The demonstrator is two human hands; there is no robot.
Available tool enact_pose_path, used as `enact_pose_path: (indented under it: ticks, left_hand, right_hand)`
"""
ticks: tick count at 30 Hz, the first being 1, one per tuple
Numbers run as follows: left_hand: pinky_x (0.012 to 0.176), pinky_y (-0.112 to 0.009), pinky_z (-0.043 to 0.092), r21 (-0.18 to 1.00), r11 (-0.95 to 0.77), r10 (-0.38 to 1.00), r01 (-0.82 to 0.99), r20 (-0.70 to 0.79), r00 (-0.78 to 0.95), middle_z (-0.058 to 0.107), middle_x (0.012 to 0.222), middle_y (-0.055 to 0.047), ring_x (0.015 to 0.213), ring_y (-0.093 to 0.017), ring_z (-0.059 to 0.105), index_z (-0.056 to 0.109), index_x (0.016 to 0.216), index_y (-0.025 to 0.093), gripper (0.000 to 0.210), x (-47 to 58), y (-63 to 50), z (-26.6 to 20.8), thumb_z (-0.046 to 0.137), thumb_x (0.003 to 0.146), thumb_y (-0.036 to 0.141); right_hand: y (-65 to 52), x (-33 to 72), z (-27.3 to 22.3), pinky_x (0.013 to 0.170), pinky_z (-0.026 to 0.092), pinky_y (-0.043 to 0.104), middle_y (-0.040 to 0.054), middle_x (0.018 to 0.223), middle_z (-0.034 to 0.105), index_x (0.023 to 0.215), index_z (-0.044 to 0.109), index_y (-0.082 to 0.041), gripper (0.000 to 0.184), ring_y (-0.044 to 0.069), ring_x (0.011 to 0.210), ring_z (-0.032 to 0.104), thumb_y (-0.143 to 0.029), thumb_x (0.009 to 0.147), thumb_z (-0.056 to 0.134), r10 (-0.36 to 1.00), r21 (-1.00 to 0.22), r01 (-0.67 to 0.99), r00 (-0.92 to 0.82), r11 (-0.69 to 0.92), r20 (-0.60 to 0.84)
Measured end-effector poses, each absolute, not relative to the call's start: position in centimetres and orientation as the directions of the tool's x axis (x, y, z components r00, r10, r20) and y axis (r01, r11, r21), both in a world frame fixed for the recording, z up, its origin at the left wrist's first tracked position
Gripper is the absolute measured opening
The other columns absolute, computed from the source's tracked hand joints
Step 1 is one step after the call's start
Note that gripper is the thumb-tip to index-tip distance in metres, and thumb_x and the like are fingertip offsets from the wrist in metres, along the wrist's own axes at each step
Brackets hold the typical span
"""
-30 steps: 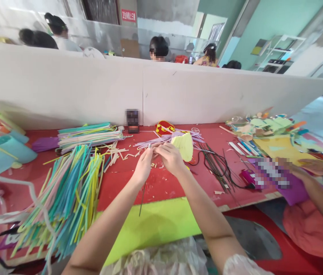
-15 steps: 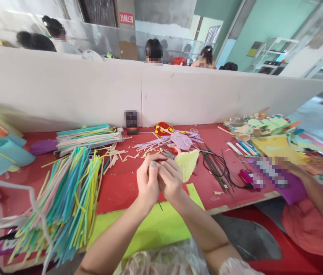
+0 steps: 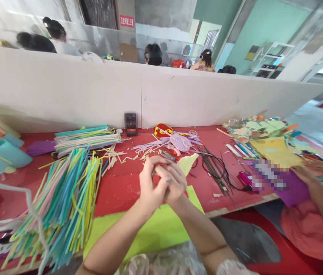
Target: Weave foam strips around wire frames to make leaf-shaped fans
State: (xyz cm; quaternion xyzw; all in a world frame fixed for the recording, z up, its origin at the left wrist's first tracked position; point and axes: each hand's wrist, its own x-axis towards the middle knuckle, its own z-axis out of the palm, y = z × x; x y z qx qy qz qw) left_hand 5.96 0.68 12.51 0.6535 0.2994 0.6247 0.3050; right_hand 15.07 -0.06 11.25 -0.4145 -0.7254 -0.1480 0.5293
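My left hand point(image 3: 149, 187) and my right hand point(image 3: 175, 183) are closed together over the table, fingers overlapping. From behind my right hand's fingers sticks out a pale yellow-green craft leaf point(image 3: 188, 163), seen partly edge-on. What lies between the palms is hidden, so I cannot make out what my left hand grips. Beneath my wrists is a bright lime-green sheet point(image 3: 161, 225) at the table's front edge. Just beyond my fingertips, pliers point(image 3: 167, 155) lie among small cut bits.
Bundles of coloured fuzzy stems point(image 3: 61, 202) cover the left side, near blue containers point(image 3: 7, 156). A lilac craft piece point(image 3: 180, 142) lies beyond my hands. Dark wires point(image 3: 214, 168) and a black cable lie right. A co-worker's arm point(image 3: 318, 194) is at the far right. A white partition point(image 3: 92, 91) backs the table.
My left fingers and thumb have shifted across onto my right hand. The leaf has turned to a narrower view, and the dark wire end below my hands is mostly out of sight.
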Motion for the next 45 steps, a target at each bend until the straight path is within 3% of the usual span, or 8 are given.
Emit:
enact_pose_path:
  ticks: [3,6,9,12,21,30,36,45]
  left_hand:
    - [0.081,-0.032,0.047,0.788,-0.499,0.855,0.360,0.515,0.057,0.061,0.099,-0.007,0.089,-0.018,0.060,0.047,0.104,0.020,0.026,5.0,3.1,12.7,0.039,0.090,0.040]
    - [0.075,-0.031,0.047,0.531,-0.376,0.915,0.759,0.342,0.213,0.062,0.100,-0.006,0.084,-0.018,0.062,0.048,0.105,0.021,0.019,4.6,5.0,12.7,0.033,0.092,0.024]
    - [0.073,-0.031,0.047,0.280,-0.375,0.914,0.884,0.269,0.303,0.060,0.102,-0.008,0.089,-0.020,0.061,0.048,0.105,0.019,0.025,5.6,5.8,12.2,0.030,0.089,0.011]
    - [0.076,-0.033,0.048,0.193,-0.279,0.932,0.941,0.291,0.216,0.057,0.104,-0.011,0.095,-0.023,0.058,0.048,0.106,0.014,0.028,7.3,6.2,11.1,0.025,0.091,0.012]
    - [0.077,-0.032,0.047,0.165,-0.224,0.927,0.961,0.341,0.157,0.055,0.105,-0.012,0.097,-0.022,0.054,0.049,0.106,0.014,0.029,7.8,8.5,8.8,0.023,0.093,0.017]
    - [0.075,-0.031,0.045,-0.022,-0.459,0.856,0.888,0.259,0.448,0.060,0.100,-0.012,0.096,-0.023,0.057,0.053,0.106,0.014,0.027,4.1,8.8,9.1,0.033,0.088,0.009]
    - [0.068,-0.027,0.042,0.055,-0.568,0.815,0.821,0.181,0.551,0.066,0.099,-0.007,0.086,-0.020,0.062,0.056,0.106,0.022,0.029,1.1,8.0,10.7,0.037,0.086,0.013]
    - [0.059,-0.024,0.037,0.203,-0.686,0.725,0.698,0.110,0.680,0.067,0.084,-0.002,0.073,-0.016,0.061,0.058,0.091,0.021,0.023,-1.2,6.2,11.9,0.035,0.089,0.021]
  right_hand:
    - [2.5,17.1,11.4,0.071,0.045,0.031,0.0056,0.082,0.065,0.104,0.059,-0.020,0.024,0.019,0.076,0.058,-0.012,0.089,0.041,0.614,-0.225,0.871,-0.105,0.436,0.783]
    - [5.0,18.7,11.6,0.071,0.043,0.029,0.0073,0.088,0.067,0.097,0.061,-0.019,0.026,0.020,0.083,0.059,-0.005,0.085,0.042,0.784,-0.221,0.941,-0.069,0.257,0.617]
    - [6.9,18.8,11.3,0.066,0.041,0.027,0.0079,0.085,0.067,0.090,0.061,-0.019,0.023,0.019,0.078,0.060,-0.006,0.085,0.043,0.882,-0.228,0.963,-0.016,0.140,0.471]
    - [8.1,17.6,10.4,0.065,0.039,0.027,0.0089,0.084,0.067,0.089,0.060,-0.018,0.021,0.019,0.074,0.060,-0.009,0.086,0.042,0.924,-0.284,0.957,0.057,0.057,0.378]
    - [8.5,15.5,8.3,0.068,0.040,0.026,0.0060,0.087,0.068,0.092,0.061,-0.019,0.024,0.018,0.079,0.059,-0.020,0.089,0.037,0.929,-0.586,0.810,0.199,0.024,0.312]
    - [7.8,16.0,8.2,0.066,0.040,0.026,0.0081,0.086,0.069,0.094,0.063,-0.018,0.026,0.019,0.079,0.062,-0.008,0.083,0.041,0.959,-0.402,0.907,-0.009,0.127,0.282]
    - [6.6,17.9,9.2,0.071,0.041,0.024,0.0059,0.092,0.071,0.102,0.066,-0.022,0.027,0.017,0.083,0.063,-0.015,0.088,0.043,0.924,-0.446,0.811,-0.298,0.378,0.241]
    - [4.1,19.1,11.4,0.064,0.038,0.022,0.0024,0.079,0.068,0.094,0.066,-0.017,0.024,0.014,0.069,0.058,-0.025,0.090,0.043,0.857,-0.610,0.634,-0.490,0.475,0.159]
